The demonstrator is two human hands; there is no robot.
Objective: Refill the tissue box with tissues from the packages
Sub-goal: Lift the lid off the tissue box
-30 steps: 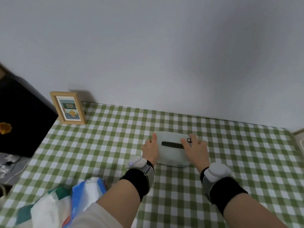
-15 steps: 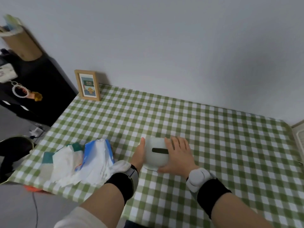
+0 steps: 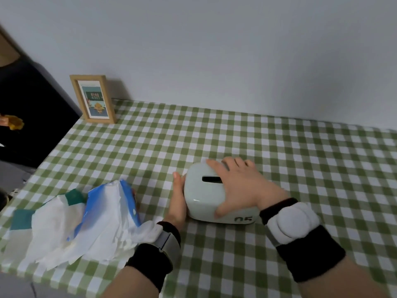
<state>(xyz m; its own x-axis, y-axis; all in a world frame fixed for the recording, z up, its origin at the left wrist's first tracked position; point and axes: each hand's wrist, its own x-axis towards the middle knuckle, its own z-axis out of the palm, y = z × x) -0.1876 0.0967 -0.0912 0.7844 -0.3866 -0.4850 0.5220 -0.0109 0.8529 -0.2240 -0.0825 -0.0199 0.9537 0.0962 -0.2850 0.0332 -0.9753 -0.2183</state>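
Observation:
A pale green tissue box [image 3: 204, 196] with a dark slot on top and "05" on its near side sits on the green checked table [image 3: 300, 168]. My right hand [image 3: 240, 183] lies spread over the box's top and right part, thumb on the near side. My left hand [image 3: 178, 198] presses flat against the box's left side. To the left lie a blue tissue package [image 3: 126, 203] and a green-and-white package [image 3: 43, 214], both torn, with white tissues [image 3: 90, 229] spilling out.
A wooden picture frame [image 3: 93, 98] stands at the table's back left corner against the grey wall. Dark furniture [image 3: 28, 117] stands beyond the table's left edge. The tissue packages lie close to the table's near left edge.
The box has come nearer to me and toward the tissue packages, with both hands on it. The camera's aim has shifted, so the packages show more fully.

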